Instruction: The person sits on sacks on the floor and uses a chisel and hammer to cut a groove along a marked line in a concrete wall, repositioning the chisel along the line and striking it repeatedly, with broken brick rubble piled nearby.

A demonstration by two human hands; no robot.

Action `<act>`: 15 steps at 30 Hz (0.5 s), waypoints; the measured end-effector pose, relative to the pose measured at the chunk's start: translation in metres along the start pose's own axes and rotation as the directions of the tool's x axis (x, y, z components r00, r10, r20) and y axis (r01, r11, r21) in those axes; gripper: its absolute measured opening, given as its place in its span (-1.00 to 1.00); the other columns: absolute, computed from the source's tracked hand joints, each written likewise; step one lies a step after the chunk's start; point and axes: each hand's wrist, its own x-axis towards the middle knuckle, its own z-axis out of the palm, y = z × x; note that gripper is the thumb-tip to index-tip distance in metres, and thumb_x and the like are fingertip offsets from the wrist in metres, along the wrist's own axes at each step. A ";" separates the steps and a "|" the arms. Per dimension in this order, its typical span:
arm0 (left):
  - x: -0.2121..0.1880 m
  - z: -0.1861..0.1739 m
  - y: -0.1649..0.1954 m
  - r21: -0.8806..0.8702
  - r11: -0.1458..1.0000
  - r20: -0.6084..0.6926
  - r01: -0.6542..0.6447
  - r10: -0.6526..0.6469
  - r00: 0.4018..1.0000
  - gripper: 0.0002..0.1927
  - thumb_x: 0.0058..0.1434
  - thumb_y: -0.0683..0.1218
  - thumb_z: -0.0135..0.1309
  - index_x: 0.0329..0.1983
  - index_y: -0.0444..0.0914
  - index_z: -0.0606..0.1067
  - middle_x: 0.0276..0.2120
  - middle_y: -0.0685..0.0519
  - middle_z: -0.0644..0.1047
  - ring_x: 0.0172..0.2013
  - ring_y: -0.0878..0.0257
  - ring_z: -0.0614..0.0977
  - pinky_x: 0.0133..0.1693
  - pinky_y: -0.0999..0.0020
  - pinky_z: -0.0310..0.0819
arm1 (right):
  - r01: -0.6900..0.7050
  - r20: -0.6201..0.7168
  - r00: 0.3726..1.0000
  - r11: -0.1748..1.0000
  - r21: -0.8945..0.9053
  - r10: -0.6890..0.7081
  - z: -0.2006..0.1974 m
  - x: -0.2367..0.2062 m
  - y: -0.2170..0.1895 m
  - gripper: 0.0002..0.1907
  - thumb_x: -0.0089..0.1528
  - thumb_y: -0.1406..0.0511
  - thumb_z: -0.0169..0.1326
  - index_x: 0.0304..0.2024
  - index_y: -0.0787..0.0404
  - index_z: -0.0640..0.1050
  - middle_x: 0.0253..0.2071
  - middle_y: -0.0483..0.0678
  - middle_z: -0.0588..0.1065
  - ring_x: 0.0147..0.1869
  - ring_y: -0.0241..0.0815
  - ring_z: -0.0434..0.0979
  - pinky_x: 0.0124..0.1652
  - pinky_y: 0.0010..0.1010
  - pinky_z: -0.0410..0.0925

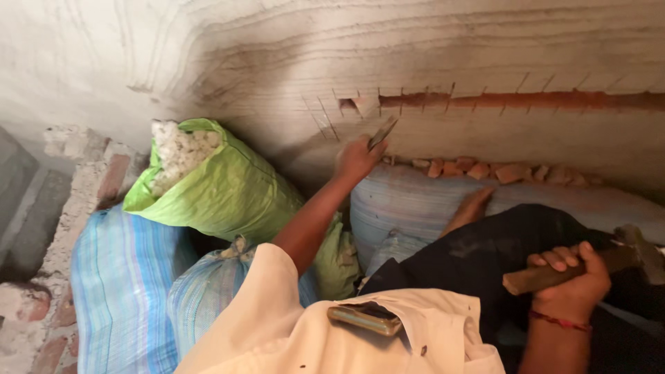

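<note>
Steel chisel (382, 132) gripped in left hand (355, 160) against wall groove (526, 101); right hand (569, 277) grasps hammer (589, 264)

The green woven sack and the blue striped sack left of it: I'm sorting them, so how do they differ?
The green woven sack leans open-mouthed, showing white lumps; the blue striped sack lies lower and flatter, contents hidden. The green is plain, the blue striped. Both look stuffed full.
</note>
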 end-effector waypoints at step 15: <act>-0.022 0.011 -0.048 -0.338 0.931 -0.355 0.141 -0.265 0.897 -0.52 0.27 0.20 0.07 -0.23 -0.33 0.59 -0.38 -0.22 0.61 -0.32 -0.17 0.64 -0.26 -0.03 0.47 | 0.051 -0.017 0.999 0.998 0.030 -0.050 -0.019 0.014 -0.008 -0.74 0.46 0.18 0.04 -0.35 -0.04 0.38 -0.45 -0.33 0.35 -0.38 -0.37 0.37 -0.15 -0.32 0.29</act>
